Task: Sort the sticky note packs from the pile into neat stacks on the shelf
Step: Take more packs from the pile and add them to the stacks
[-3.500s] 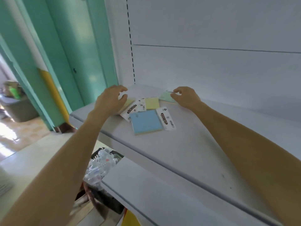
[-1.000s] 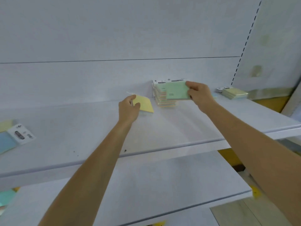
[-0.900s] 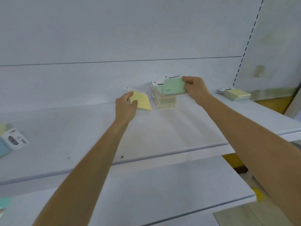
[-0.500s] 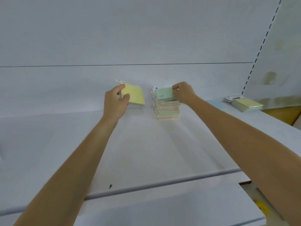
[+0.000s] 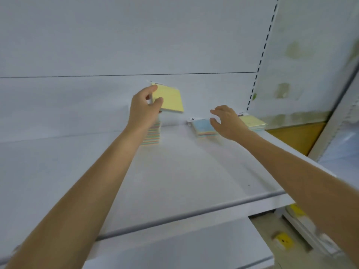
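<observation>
My left hand [image 5: 143, 109] grips a yellow sticky note pack [image 5: 171, 99], holding it tilted in the air above a tall multicoloured stack [image 5: 153, 133] at the back of the white shelf [image 5: 174, 181]. My arm hides most of that stack. My right hand [image 5: 226, 121] is empty with fingers spread, hovering over a low stack with a blue pack on top [image 5: 203, 127]. Further right lies a low stack topped by a yellow pack [image 5: 252, 122].
The shelf's back wall [image 5: 116, 55] rises behind the stacks. A perforated upright [image 5: 260, 59] bounds the shelf on the right. A lower shelf [image 5: 184, 247] juts out below. Yellow objects [image 5: 282, 240] lie on the floor at bottom right.
My right hand let go of the green pack on the tall stack and moved right over the blue-topped stack. My left hand carried the yellow pack right, over the tall stack.
</observation>
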`<action>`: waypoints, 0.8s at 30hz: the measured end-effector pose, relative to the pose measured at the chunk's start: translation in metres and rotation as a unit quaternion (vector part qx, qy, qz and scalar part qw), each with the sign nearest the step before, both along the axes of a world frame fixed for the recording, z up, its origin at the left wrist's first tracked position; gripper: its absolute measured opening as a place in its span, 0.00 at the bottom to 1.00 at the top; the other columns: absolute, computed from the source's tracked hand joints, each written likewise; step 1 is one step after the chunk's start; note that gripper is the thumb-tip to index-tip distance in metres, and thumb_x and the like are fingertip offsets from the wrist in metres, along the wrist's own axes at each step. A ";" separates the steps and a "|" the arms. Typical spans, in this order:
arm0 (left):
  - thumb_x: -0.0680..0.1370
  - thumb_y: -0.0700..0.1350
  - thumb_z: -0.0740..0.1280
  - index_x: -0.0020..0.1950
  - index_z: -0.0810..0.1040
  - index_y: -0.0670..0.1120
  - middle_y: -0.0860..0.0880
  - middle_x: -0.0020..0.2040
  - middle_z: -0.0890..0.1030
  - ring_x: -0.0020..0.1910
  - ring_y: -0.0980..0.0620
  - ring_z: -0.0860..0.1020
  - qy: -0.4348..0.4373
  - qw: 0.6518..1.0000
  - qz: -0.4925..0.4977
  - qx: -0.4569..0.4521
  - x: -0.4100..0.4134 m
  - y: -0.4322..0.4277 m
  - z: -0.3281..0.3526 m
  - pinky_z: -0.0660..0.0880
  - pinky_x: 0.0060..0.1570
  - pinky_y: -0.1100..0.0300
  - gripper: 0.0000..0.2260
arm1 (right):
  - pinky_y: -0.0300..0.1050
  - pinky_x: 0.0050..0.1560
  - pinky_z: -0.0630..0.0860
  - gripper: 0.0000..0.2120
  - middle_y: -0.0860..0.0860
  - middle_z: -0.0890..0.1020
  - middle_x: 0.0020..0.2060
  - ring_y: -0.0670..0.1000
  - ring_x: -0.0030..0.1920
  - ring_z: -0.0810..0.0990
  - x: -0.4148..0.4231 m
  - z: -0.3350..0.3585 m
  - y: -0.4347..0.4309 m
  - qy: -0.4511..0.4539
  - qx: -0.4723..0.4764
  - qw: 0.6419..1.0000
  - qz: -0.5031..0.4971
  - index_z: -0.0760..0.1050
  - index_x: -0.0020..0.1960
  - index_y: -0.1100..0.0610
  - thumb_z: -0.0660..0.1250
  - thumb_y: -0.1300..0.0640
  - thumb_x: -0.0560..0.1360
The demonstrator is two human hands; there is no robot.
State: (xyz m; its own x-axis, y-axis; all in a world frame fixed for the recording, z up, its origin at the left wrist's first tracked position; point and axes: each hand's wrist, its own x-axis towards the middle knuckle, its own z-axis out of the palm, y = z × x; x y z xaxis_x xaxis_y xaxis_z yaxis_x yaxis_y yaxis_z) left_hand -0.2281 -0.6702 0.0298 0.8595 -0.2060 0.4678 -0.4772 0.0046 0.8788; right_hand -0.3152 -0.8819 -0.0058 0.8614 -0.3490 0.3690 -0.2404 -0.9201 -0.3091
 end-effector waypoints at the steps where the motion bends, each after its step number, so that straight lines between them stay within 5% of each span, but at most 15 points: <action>1: 0.75 0.36 0.64 0.65 0.73 0.41 0.54 0.45 0.70 0.52 0.54 0.70 0.005 1.000 -0.009 -0.007 -0.008 -0.020 -0.001 0.79 0.43 0.61 0.17 | 0.49 0.70 0.60 0.20 0.58 0.67 0.69 0.57 0.70 0.64 -0.012 -0.004 -0.018 0.014 -0.001 1.000 -0.006 0.67 0.68 0.59 0.57 0.55 0.78; 5: 0.75 0.36 0.63 0.65 0.73 0.40 0.46 0.53 0.74 0.56 0.50 0.72 0.022 0.999 -0.040 -0.004 -0.035 -0.098 -0.014 0.80 0.43 0.61 0.17 | 0.46 0.69 0.59 0.20 0.57 0.67 0.69 0.55 0.70 0.63 -0.054 -0.024 -0.071 0.070 -0.012 0.997 -0.005 0.66 0.69 0.58 0.57 0.54 0.78; 8: 0.76 0.36 0.63 0.65 0.72 0.40 0.45 0.54 0.71 0.55 0.51 0.72 0.050 0.997 -0.057 -0.003 -0.052 -0.146 -0.025 0.78 0.34 0.69 0.18 | 0.47 0.68 0.60 0.20 0.55 0.66 0.69 0.55 0.70 0.63 -0.074 -0.037 -0.093 0.099 0.007 0.995 0.002 0.67 0.68 0.58 0.56 0.53 0.78; 12: 0.75 0.36 0.64 0.66 0.71 0.39 0.41 0.57 0.72 0.52 0.48 0.74 0.089 0.994 -0.058 0.002 -0.055 -0.195 -0.039 0.76 0.31 0.71 0.18 | 0.48 0.67 0.62 0.17 0.59 0.71 0.64 0.59 0.66 0.66 -0.080 -0.042 -0.106 0.130 0.020 0.991 0.007 0.75 0.58 0.61 0.56 0.52 0.77; 14: 0.75 0.36 0.64 0.66 0.72 0.39 0.39 0.56 0.73 0.52 0.44 0.75 0.095 0.994 -0.047 0.017 -0.050 -0.213 -0.043 0.81 0.41 0.65 0.18 | 0.50 0.68 0.63 0.18 0.59 0.71 0.65 0.60 0.66 0.66 -0.079 -0.044 -0.107 0.133 0.031 0.991 0.000 0.73 0.60 0.59 0.56 0.49 0.77; 17: 0.75 0.37 0.65 0.66 0.71 0.38 0.34 0.56 0.74 0.60 0.37 0.74 0.120 0.991 -0.042 0.035 -0.043 -0.234 -0.042 0.74 0.61 0.46 0.19 | 0.51 0.68 0.61 0.21 0.57 0.69 0.67 0.59 0.68 0.64 -0.075 -0.048 -0.108 0.125 0.037 0.991 -0.007 0.70 0.64 0.55 0.57 0.47 0.75; 21: 0.75 0.41 0.66 0.67 0.70 0.38 0.46 0.43 0.75 0.53 0.44 0.75 0.076 0.990 -0.049 0.111 -0.046 -0.260 -0.043 0.72 0.63 0.52 0.21 | 0.51 0.67 0.61 0.21 0.56 0.69 0.66 0.59 0.68 0.63 -0.073 -0.051 -0.110 0.106 0.046 0.993 -0.013 0.70 0.64 0.55 0.58 0.47 0.74; 24: 0.76 0.46 0.66 0.67 0.70 0.38 0.37 0.55 0.78 0.59 0.41 0.75 -0.015 0.966 -0.042 0.254 -0.047 -0.274 -0.054 0.68 0.59 0.56 0.22 | 0.51 0.66 0.61 0.21 0.55 0.70 0.65 0.58 0.68 0.63 -0.072 -0.052 -0.110 0.098 0.050 0.994 -0.015 0.70 0.64 0.54 0.58 0.48 0.74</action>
